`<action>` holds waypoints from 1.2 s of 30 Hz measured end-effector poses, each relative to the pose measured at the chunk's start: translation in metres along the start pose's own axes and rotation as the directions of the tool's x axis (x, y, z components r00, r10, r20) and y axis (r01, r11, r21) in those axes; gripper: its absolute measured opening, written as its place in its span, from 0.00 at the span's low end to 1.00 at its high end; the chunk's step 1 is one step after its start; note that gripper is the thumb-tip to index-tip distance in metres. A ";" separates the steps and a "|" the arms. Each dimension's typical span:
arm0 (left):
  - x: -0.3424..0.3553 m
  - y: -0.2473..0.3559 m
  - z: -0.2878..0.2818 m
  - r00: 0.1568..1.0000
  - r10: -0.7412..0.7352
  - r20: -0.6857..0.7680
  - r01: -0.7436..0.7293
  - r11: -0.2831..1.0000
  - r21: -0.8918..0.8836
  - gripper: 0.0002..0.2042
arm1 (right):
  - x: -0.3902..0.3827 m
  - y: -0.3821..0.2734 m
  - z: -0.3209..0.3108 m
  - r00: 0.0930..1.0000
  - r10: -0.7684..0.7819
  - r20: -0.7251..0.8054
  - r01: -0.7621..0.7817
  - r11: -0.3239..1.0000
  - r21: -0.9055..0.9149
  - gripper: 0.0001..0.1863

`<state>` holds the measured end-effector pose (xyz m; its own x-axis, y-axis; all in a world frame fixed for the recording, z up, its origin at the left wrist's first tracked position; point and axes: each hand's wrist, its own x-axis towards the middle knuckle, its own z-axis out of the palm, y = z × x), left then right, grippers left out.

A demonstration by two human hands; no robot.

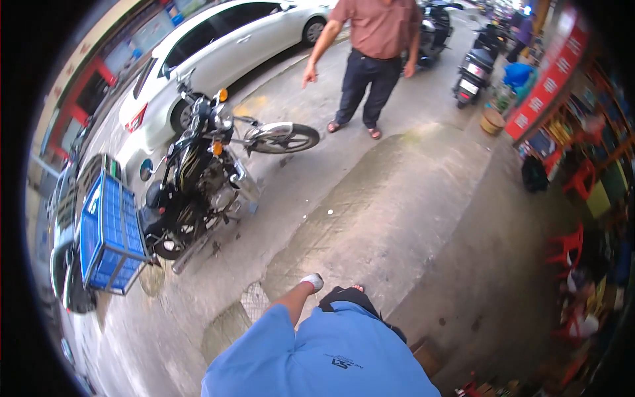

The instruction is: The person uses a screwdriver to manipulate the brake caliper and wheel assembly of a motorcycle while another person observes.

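A white car [218,46] is parked far up and left of the fingers, with a black motorcycle [198,178] nearer on that side carrying a blue slatted crate [109,231] at its tail. A long red signboard [549,83] slants well off to the upper right (its lettering too blurred to make out). The left hand [312,282] hangs over the concrete pavement [397,218], its fingers covered in white so I cannot tell their spread; nothing looks handled yet, and the right hand is out of sight.
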<state>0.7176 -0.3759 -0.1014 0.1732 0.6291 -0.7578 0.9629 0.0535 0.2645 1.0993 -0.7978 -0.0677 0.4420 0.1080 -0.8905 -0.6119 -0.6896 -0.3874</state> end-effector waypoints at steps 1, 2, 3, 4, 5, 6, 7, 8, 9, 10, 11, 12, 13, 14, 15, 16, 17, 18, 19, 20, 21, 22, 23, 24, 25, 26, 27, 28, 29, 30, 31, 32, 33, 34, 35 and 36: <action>0.007 0.003 -0.006 1.000 -0.022 -0.013 0.022 0.999 -0.037 0.18 | 0.008 -0.031 0.011 1.000 -0.010 0.024 0.010 1.000 0.009 0.09; 0.014 0.012 -0.020 0.999 -0.041 -0.026 0.039 0.997 -0.072 0.18 | 0.018 -0.064 0.022 0.998 -0.021 0.051 0.019 0.999 0.037 0.09; 0.020 0.023 -0.034 1.000 -0.021 0.007 0.022 0.999 -0.050 0.18 | 0.029 -0.100 0.032 0.996 -0.039 0.081 0.032 0.995 0.091 0.09; 0.027 0.030 -0.043 0.999 -0.046 0.006 0.047 0.996 -0.078 0.18 | 0.037 -0.137 0.042 0.990 -0.055 0.131 0.036 0.989 0.143 0.09; 0.037 0.041 -0.051 0.999 -0.050 -0.009 0.047 0.986 -0.160 0.18 | 0.047 -0.174 0.053 0.980 -0.078 0.184 0.042 0.981 0.191 0.09; 0.049 0.054 -0.060 0.999 -0.048 -0.024 0.041 0.971 -0.236 0.18 | 0.054 -0.207 0.067 0.972 -0.103 0.210 0.063 0.980 0.190 0.09; 0.061 0.064 -0.069 0.998 -0.055 -0.022 0.045 0.952 -0.304 0.18 | 0.052 -0.246 0.087 0.965 -0.145 0.219 0.131 0.988 0.077 0.10; 0.070 0.073 -0.077 0.998 -0.064 -0.021 0.052 0.926 -0.374 0.18 | 0.046 -0.292 0.113 0.953 -0.186 0.239 0.202 0.979 -0.041 0.11; 0.078 0.085 -0.086 0.997 -0.065 -0.051 0.037 0.906 -0.421 0.18 | 0.053 -0.325 0.131 0.950 -0.209 0.230 0.240 0.964 -0.117 0.06; 0.091 0.096 -0.097 0.994 -0.064 -0.084 0.018 0.886 -0.464 0.18 | 0.069 -0.352 0.143 0.947 -0.210 0.244 0.248 0.959 -0.138 0.06; 0.100 0.104 -0.106 0.992 -0.085 -0.091 0.031 0.875 -0.484 0.18 | 0.086 -0.379 0.157 0.946 -0.138 0.295 0.192 0.968 -0.162 0.08; 0.112 0.113 -0.115 0.988 -0.110 -0.109 0.042 0.870 -0.491 0.18 | 0.108 -0.407 0.171 0.938 -0.067 0.341 0.137 0.973 -0.186 0.09; 0.123 0.120 -0.125 0.982 -0.139 -0.128 0.057 0.864 -0.500 0.18 | 0.130 -0.430 0.187 0.928 -0.034 0.372 0.106 0.979 -0.175 0.08; 0.135 0.127 -0.133 0.977 -0.162 -0.138 0.068 0.851 -0.521 0.18 | 0.160 -0.456 0.195 0.921 -0.032 0.389 0.119 0.972 -0.201 0.08; 0.149 0.131 -0.144 0.961 -0.257 -0.103 0.152 0.801 -0.578 0.18 | 0.190 -0.480 0.198 0.883 -0.144 0.447 0.392 0.749 -0.533 0.08; 0.164 0.136 -0.156 0.936 -0.346 -0.061 0.233 0.741 -0.630 0.17 | 0.219 -0.505 0.202 0.813 -0.214 0.541 0.581 0.353 -0.733 0.09; 0.180 0.125 -0.151 0.910 -0.414 -0.020 0.318 0.728 -0.607 0.18 | 0.228 -0.529 0.222 0.724 -0.204 0.659 0.645 -0.137 -0.752 0.10; 0.191 0.139 -0.175 0.919 -0.393 -0.013 0.330 0.789 -0.518 0.19 | 0.243 -0.549 0.238 0.644 -0.167 0.747 0.556 -0.568 -0.606 0.11; 0.193 0.142 -0.182 0.911 -0.410 -0.048 0.310 0.756 -0.576 0.20 | 0.247 -0.580 0.256 0.702 -0.129 0.700 0.540 -0.545 -0.642 0.16; 0.197 0.145 -0.190 0.901 -0.425 -0.082 0.285 0.724 -0.628 0.20 | 0.251 -0.603 0.278 0.606 -0.145 0.782 0.525 -0.665 -0.531 0.12; 0.205 0.161 -0.215 0.915 -0.391 -0.100 0.208 0.670 -0.713 0.20 | 0.282 -0.631 0.290 0.846 -0.185 0.500 0.519 0.070 -0.852 0.11; 0.224 0.169 -0.233 0.921 -0.352 -0.168 0.104 0.635 -0.765 0.21 | 0.313 -0.655 0.299 0.970 0.043 0.239 0.126 0.751 -0.648 0.10; 0.230 0.177 -0.244 0.907 -0.389 -0.163 0.093 0.560 -0.823 0.21 | 0.302 -0.679 0.326 0.959 0.019 0.282 0.169 0.761 -0.626 0.09; 0.231 0.187 -0.259 0.888 -0.432 -0.157 0.073 0.469 -0.880 0.20 | 0.279 -0.715 0.368 0.944 -0.009 0.329 0.220 0.761 -0.610 0.10; 0.242 0.193 -0.268 0.886 -0.441 -0.146 0.062 0.425 -0.903 0.19 | 0.273 -0.748 0.395 0.919 -0.045 0.392 0.288 0.754 -0.590 0.10; 0.257 0.201 -0.275 0.885 -0.444 -0.142 0.061 0.413 -0.909 0.19 | 0.273 -0.778 0.419 0.889 -0.082 0.450 0.352 0.751 -0.559 0.11; 0.277 0.206 -0.279 0.889 -0.446 -0.104 0.104 0.416 -0.903 0.19 | 0.275 -0.805 0.442 0.874 -0.112 0.472 0.381 0.761 -0.526 0.11; 0.296 0.207 -0.275 0.890 -0.452 -0.060 0.152 0.419 -0.895 0.19 | 0.271 -0.826 0.465 0.860 -0.136 0.492 0.405 0.768 -0.495 0.11; 0.317 0.208 -0.274 0.880 -0.470 -0.069 0.212 0.518 -0.829 0.20 | 0.268 -0.848 0.488 0.837 -0.170 0.520 0.440 0.775 -0.454 0.10; 0.325 0.213 -0.278 0.894 -0.442 -0.070 0.243 0.613 -0.752 0.20 | 0.247 -0.863 0.516 0.811 -0.225 0.540 0.509 0.727 -0.462 0.10; 0.344 0.211 -0.282 0.891 -0.453 -0.018 0.294 0.607 -0.738 0.20 | 0.249 -0.875 0.529 0.786 -0.248 0.566 0.536 0.729 -0.425 0.11; 0.360 0.208 -0.285 0.885 -0.465 0.035 0.344 0.600 -0.722 0.20 | 0.251 -0.886 0.544 0.759 -0.269 0.593 0.563 0.729 -0.389 0.12; 0.380 0.207 -0.295 0.877 -0.480 0.018 0.354 0.620 -0.701 0.19 | 0.264 -0.892 0.553 0.795 -0.261 0.547 0.525 0.748 -0.406 0.11; 0.399 0.211 -0.315 0.874 -0.485 0.009 0.349 0.617 -0.705 0.19 | 0.286 -0.899 0.558 0.826 -0.255 0.502 0.490 0.764 -0.419 0.11; 0.418 0.206 -0.328 0.865 -0.502 -0.020 0.341 0.614 -0.712 0.20 | 0.295 -0.906 0.571 0.871 -0.215 0.442 0.431 0.765 -0.478 0.10; 0.432 0.201 -0.330 0.851 -0.523 -0.033 0.344 0.605 -0.718 0.20 | 0.299 -0.913 0.577 0.875 -0.177 0.450 0.408 0.769 -0.492 0.08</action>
<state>0.9177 0.1628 -0.1790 -0.3633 0.5335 -0.7638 0.4939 0.8054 0.3276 1.4118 0.2769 -0.1175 0.1999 0.5388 -0.8183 0.0326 -0.8384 -0.5441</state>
